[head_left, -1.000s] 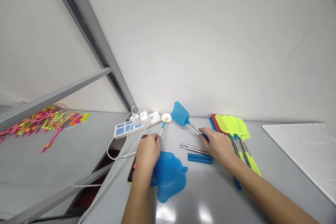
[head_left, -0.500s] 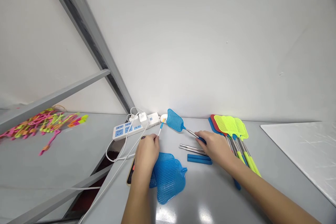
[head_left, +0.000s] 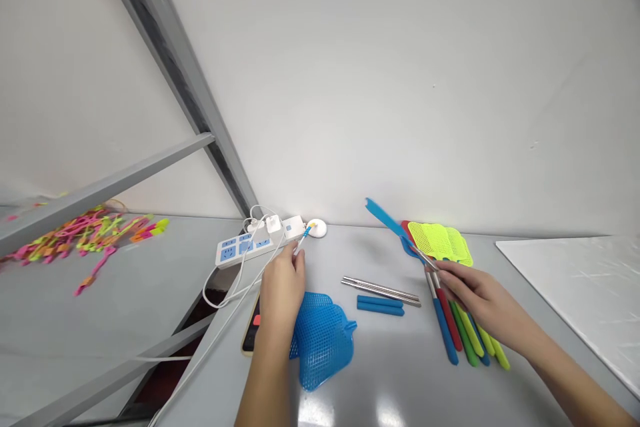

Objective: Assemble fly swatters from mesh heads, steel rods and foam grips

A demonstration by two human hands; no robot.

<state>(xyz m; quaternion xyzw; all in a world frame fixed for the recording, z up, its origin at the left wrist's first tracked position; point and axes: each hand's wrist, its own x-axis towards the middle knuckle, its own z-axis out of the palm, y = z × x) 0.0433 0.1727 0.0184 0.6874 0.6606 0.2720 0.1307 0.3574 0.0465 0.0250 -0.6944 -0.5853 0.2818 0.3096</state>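
Observation:
My right hand point(head_left: 483, 300) pinches a fly swatter by its metal shaft. Its blue swatter head point(head_left: 384, 215) is turned nearly edge-on, above a pile of assembled swatters with yellow-green heads point(head_left: 440, 240). Blue, red, green and yellow-green handles point(head_left: 447, 320) fan out below that hand. Closed fingers of my left hand point(head_left: 283, 283) are at a white cable with a blue sleeve point(head_left: 305, 235), by a round white disc point(head_left: 318, 228). Loose blue swatter heads point(head_left: 326, 340) lie beside my left forearm. Between the hands rest metal rods point(head_left: 383, 289) and two blue grips point(head_left: 380, 305).
A white power strip point(head_left: 250, 247) with plugs and cables stands by the wall. A phone point(head_left: 250, 333) lies partly under my left forearm. Colourful small pieces point(head_left: 90, 237) are heaped on the left surface, behind a grey metal frame point(head_left: 150, 160). A white sheet point(head_left: 575, 280) lies right.
My right hand has carried the blue swatter rightward to the pile, and its head has turned edge-on. My left hand has moved slightly up toward the disc.

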